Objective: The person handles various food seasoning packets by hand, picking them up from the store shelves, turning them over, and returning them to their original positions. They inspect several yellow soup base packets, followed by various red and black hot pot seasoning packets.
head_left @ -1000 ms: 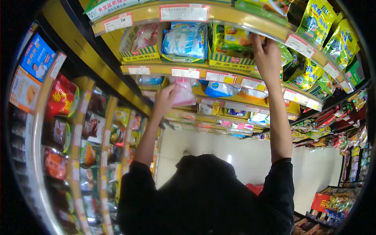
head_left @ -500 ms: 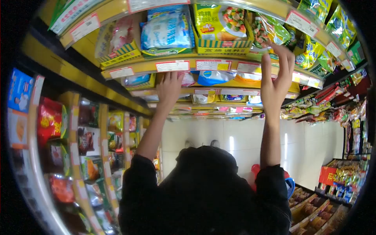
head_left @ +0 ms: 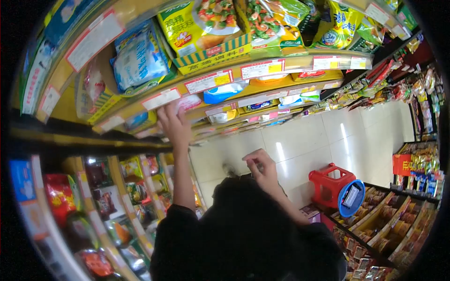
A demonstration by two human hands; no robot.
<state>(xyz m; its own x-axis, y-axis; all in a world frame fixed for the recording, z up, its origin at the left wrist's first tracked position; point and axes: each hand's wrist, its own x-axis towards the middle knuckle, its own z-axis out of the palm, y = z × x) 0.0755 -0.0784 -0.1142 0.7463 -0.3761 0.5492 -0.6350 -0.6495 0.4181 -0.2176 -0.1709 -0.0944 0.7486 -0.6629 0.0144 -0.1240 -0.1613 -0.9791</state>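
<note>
The left hand (head_left: 176,124) reaches to a lower shelf left of centre in the frame, its fingers at the front of a pink-and-white packet (head_left: 190,101); whether they grip it or only touch it cannot be told. The packet lies on that shelf, under the price-tag rail of the shelf above. The right hand (head_left: 263,166) hangs near the centre, in front of the dark-clothed body, its fingers loosely curled with a narrow gap between thumb and forefinger.

At the upper centre, a yellow display box (head_left: 215,61) with a green-striped front holds a yellow-green pouch (head_left: 185,28) picturing food. To its left lie blue-and-white packets (head_left: 140,58), and farther left a second striped box (head_left: 104,107) holds a pinkish packet (head_left: 96,84). On the lower shelf, just left of the left hand, a small yellow box (head_left: 149,119) has a blue packet (head_left: 136,121) in it.

At the lower right, a blue round basin (head_left: 347,212) tilts beside a red plastic stool (head_left: 323,189) and contains a dark-and-white item, too small to identify. Below and to the right of it, a rack (head_left: 393,216) of long compartments is lined with brownish round packages (head_left: 401,228)
</note>
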